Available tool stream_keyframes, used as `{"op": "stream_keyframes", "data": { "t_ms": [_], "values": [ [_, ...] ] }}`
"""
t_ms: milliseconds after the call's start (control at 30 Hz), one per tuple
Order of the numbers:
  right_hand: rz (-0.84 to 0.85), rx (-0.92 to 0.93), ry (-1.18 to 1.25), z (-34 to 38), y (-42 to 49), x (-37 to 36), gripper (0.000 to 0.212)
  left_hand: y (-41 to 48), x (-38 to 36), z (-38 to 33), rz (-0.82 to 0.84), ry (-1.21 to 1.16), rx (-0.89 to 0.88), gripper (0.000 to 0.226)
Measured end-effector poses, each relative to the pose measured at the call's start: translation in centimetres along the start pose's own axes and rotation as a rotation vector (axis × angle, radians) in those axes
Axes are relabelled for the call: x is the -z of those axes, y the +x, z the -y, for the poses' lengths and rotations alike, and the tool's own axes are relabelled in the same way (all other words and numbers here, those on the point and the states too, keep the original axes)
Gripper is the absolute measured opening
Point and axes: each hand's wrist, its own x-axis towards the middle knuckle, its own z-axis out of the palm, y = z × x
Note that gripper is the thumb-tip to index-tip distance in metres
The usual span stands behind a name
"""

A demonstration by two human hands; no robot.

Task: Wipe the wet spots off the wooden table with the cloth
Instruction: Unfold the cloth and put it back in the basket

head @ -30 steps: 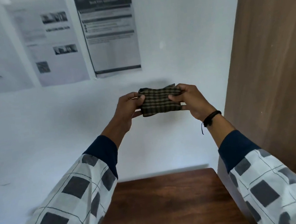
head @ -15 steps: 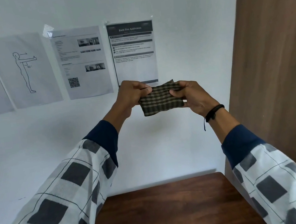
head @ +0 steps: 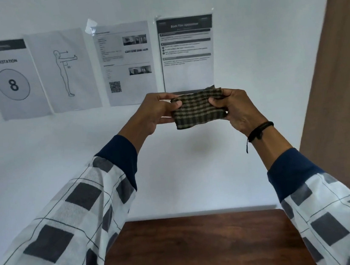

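1. The folded green-and-tan checked cloth [head: 198,109] is held up in the air with its long axis running left to right, almost level. Its flat face is turned to the camera, and one small corner stands up at its upper right.
2. The cloth is stretched between the two hands. The left hand [head: 153,113] pinches its left edge with the thumb on the front, and the right hand [head: 235,108] grips its right edge with curled fingers.
3. The cloth hangs in front of the white wall, well above the dark brown wooden table [head: 196,251] and not touching it.
4. The right wrist wears a black cord bracelet [head: 259,130]. Both arms are in white sleeves with grey squares [head: 70,224] and dark blue cuffs.
5. Four printed paper sheets [head: 127,63] are on the wall behind the hands, and a brown wooden panel [head: 341,88] stands at the right.
6. Compared with half a second ago, both hands keep the same hold on the cloth and it sits nearly at the same place. The view has turned a little to the left, so the sheet with the number 8 is now seen whole
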Motion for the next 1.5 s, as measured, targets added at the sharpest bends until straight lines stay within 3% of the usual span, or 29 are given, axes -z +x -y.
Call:
{"op": "stream_keyframes", "data": {
  "t_ms": [133,367,667,1233,1500],
  "values": [
    [0.047,-0.066,-0.024,-1.7,0.4,-1.7,0.024,-0.1,2.3,1.1,-0.043,0.070,-0.024,0.027],
    [0.130,-0.209,-0.037,-7.0,0.6,-6.7,0.021,0.0,9.7,6.5,0.060,0.150,0.046,0.024],
    [0.140,-0.446,0.055,-20.7,-0.9,-18.3,0.028,-1.8,22.7,17.7,0.107,0.168,0.242,0.019],
    [-0.014,-0.991,0.266,-42.1,-9.4,-34.6,0.022,-10.5,35.8,38.2,-0.043,0.182,0.706,0.025],
    [-0.200,-1.112,0.108,-51.2,-14.4,-44.1,0.020,-14.4,41.5,50.2,-0.056,0.251,0.948,0.026]
  ]
}}
